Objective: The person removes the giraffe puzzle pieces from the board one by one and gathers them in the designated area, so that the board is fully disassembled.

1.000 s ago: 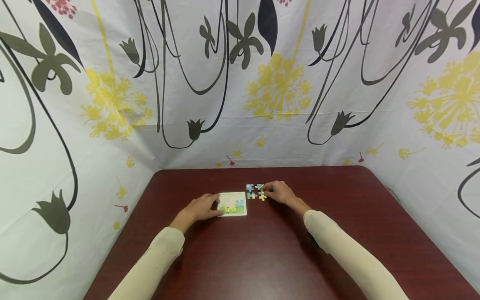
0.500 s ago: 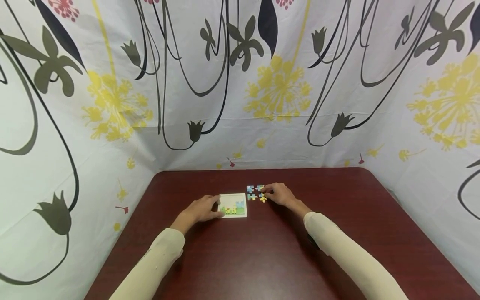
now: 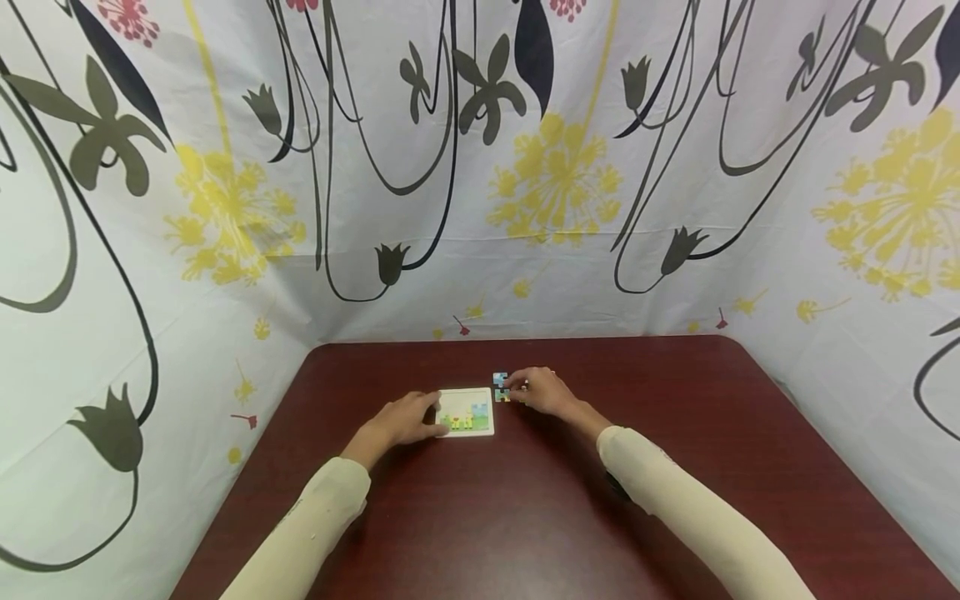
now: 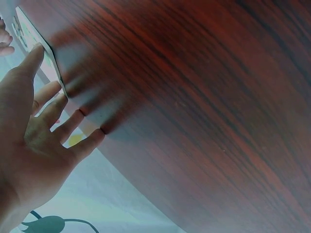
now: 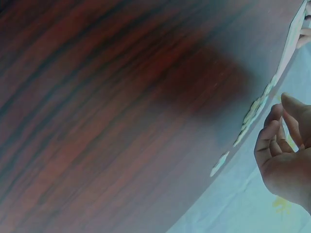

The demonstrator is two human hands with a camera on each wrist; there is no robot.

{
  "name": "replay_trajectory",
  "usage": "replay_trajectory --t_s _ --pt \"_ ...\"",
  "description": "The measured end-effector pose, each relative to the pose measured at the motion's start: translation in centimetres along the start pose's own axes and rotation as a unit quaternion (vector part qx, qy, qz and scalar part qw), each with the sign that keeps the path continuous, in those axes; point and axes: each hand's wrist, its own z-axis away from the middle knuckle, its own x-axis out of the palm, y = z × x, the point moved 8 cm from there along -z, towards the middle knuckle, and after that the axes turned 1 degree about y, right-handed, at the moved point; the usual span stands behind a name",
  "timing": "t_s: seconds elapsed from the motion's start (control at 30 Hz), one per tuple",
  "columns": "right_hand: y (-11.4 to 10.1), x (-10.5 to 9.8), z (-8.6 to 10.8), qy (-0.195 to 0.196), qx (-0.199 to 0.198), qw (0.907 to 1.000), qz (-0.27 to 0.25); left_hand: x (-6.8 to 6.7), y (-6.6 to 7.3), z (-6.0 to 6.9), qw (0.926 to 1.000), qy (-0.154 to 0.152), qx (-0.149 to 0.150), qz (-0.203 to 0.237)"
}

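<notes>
Left grip [image 3: 403, 418]: wide, on board [image 3: 457, 400]
Right grip [image 3: 543, 392]: narrow; I cannot tell if holding
Pieces [image 3: 500, 379]: probably selecting; next needs pinch

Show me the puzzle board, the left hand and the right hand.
Puzzle board [image 3: 461, 400], head view, bare white upper part.
Left hand [image 4: 41, 150], left wrist view, middle of hand.
Right hand [image 3: 547, 392], head view, back of hand.

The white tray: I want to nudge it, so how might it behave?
Lying flat and thin, the tray would probably slide rather than tip. Its straight edges suggest it is fairly stiff. The table looks smooth, so resistance may be low.
</notes>
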Motion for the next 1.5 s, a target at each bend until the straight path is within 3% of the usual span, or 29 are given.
replay_trajectory --t_s 0.57,0.93,1.2,1.5 --pt "-3.8 3.4 -0.9 -0.035 -0.051 0.9981 0.003 0.2 -0.3 0.0 0.9999 -0.005 -0.01 -0.001" --pt "-4.2 4.6 -1.2 -0.057 -0.044 0.9974 0.01 0.1 -0.2 -0.1 1.0 -0.004 -0.002 -0.003" --pt "-4.5 4.8 -1.3 -0.048 -0.085 0.9951 0.018 0.0 -0.1 0.0 1.0 -0.003 0.0 -0.009" --pt "-4.3 4.7 -1.2 -0.033 -0.047 0.9982 0.014 0.0 -0.1 -0.1 0.9999 -0.008 -0.009 -0.01"
